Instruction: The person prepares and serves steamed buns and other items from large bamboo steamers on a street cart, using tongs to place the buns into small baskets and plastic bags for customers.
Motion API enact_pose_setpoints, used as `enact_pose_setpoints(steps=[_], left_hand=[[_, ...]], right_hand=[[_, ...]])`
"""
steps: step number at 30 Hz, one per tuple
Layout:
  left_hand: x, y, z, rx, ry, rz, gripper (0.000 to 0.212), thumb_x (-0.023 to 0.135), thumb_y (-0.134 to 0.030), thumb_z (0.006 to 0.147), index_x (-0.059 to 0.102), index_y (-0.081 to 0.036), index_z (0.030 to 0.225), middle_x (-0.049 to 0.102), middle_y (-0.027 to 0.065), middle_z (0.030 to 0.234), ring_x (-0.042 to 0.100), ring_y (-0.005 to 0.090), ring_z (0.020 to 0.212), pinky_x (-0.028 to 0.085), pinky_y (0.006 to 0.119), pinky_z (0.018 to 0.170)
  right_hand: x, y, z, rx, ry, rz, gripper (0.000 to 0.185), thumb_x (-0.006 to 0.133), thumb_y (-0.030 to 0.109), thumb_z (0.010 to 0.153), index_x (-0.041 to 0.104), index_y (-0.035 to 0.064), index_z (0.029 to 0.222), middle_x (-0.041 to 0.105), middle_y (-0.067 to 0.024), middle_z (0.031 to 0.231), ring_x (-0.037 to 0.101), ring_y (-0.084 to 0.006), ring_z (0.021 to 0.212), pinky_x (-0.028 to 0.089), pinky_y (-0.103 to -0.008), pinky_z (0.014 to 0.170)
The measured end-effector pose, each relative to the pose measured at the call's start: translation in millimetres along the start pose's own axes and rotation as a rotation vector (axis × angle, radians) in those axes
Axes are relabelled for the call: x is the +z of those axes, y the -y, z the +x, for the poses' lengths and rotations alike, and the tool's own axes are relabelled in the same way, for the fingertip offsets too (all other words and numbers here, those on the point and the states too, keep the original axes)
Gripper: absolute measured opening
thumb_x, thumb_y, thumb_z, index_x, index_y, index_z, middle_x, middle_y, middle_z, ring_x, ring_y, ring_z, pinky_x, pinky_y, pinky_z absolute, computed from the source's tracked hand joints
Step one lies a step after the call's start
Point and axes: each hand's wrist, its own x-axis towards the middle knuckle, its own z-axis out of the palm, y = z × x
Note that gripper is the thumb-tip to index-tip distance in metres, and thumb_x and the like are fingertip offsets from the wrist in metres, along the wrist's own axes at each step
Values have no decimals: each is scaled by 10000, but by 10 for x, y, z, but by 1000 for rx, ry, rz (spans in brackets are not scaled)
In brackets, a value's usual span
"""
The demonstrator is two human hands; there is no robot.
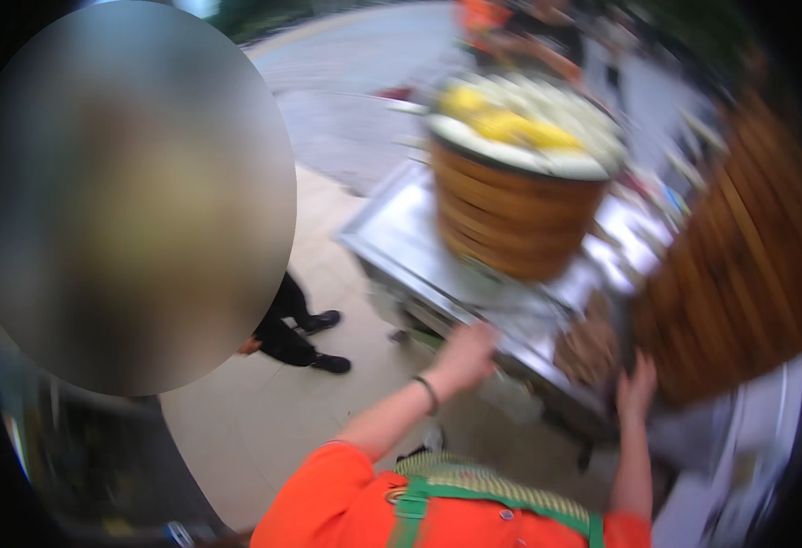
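My left hand [466, 356], a dark band at its wrist, is curled at the near edge of a metal-topped cart [401, 212]. Farther right, my right hand [637, 387] reaches to the cart's near side, close to a brown cloth [587, 342] and the lower part of a large slatted wooden tub [730, 274]. Blur hides what its fingers touch. Beyond my hands, a round wooden bucket [517, 205] stands on the cart. White food [579, 116] and yellow pieces [510, 127], too blurred to name, fill its top.
A person's dark-clad legs [295, 335] are on the pale floor [257, 438] to the left; a blurred oval covers what is above. Another person [538, 34] is behind the bucket. A light-coloured surface [750, 438] lies at the lower right.
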Motion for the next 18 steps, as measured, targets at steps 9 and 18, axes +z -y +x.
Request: enact_pose_setpoints(steps=[9, 18], left_hand=[[-38, -163, 5, 66, -36, -70, 584, 664, -97, 685, 436, -46, 1221, 415, 174, 1248, 386, 375, 1151, 343, 431, 960], [189, -452, 316, 185, 26, -32, 497, 626, -80, 720, 482, -67, 1195, 412, 172, 1257, 380, 377, 1162, 334, 426, 970]], right_hand=[[300, -71, 292, -6, 143, 66, 661, 662, 108, 676, 416, 265, 1269, 311, -152, 1336, 360, -361, 1180, 361, -421, 952], [247, -437, 191, -177, 121, -143, 68, 488, 136, 768, 531, 99, 805, 520, -113, 902, 560, -316, 794, 458, -417, 700]])
